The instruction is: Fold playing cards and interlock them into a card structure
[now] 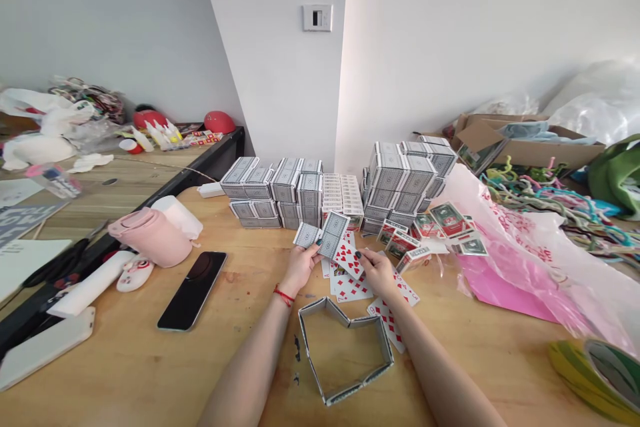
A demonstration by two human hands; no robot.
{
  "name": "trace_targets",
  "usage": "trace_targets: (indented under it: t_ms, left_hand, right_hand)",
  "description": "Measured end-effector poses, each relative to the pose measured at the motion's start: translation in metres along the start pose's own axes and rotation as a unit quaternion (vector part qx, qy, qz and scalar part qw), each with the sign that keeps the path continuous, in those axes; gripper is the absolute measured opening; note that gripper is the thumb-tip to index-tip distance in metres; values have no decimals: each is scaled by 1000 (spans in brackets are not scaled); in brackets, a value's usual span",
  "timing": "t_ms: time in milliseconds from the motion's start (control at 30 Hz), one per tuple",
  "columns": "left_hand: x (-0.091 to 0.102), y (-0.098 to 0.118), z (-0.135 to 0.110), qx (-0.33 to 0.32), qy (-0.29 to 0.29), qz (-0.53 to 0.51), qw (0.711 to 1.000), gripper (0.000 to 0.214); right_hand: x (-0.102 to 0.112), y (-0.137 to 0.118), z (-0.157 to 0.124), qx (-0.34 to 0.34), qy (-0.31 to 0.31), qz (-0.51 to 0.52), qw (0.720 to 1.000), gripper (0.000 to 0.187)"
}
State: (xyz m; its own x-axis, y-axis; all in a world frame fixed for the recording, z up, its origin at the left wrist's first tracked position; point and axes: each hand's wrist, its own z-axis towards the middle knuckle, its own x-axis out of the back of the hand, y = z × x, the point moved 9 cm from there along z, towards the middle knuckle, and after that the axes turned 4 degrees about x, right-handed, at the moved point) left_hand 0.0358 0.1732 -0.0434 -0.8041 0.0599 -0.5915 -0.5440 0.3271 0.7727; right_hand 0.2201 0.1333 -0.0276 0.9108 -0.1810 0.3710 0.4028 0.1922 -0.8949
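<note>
Playing cards (334, 232) number two in the pinching left hand (299, 265), one in the pinching right hand (377, 272).

the desk (240, 367) looked like pale wood, smooth with a soft sheen and a few scuffs. the playing cards (347, 259) were smooth, lightly glossy card stock, and the card frame (365, 323) and stacked blocks (400, 177) appeared to be the same. the phone (193, 290) had a glossy, glass-like face. the bag (520, 237) was thin, crinkled plastic, the tape roll (580, 377) shiny plastic, the carton (540, 137) matt brown cardboard.
</note>
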Motion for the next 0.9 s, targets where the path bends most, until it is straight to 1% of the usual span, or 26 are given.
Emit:
trace_targets:
  t_ms: [133, 233, 500, 600, 800, 867, 900]
  left_hand:
    - [-2, 0, 0, -5, -6, 2, 1000, 36]
    - [0, 1, 0, -10, 2, 9, 1000, 37]
    - [6, 0, -1, 0, 35, 65, 997, 25]
    - [7, 2, -2, -9, 43, 92, 995, 23]
    - [6, 2, -4, -9, 49, 115, 992, 26]
    - [6, 2, -4, -9, 47, 110, 993, 27]
    - [5, 2, -4, -9, 45, 104, 994, 28]
  right_hand:
    - [-1, 2, 0, -4, -19, -9, 1000, 30]
    - [-1, 1, 1, -4, -29, -5, 1000, 28]
    - [-5, 0, 0, -8, -74, 60, 995, 32]
    - [-4, 1, 0, -6, -75, 66, 995, 32]
    - [-5, 3, -1, -34, -93, 92, 991, 31]
    - [-4, 1, -2, -45, -86, 121, 988, 29]
    - [-3, 1, -2, -56, -72, 143, 986, 28]
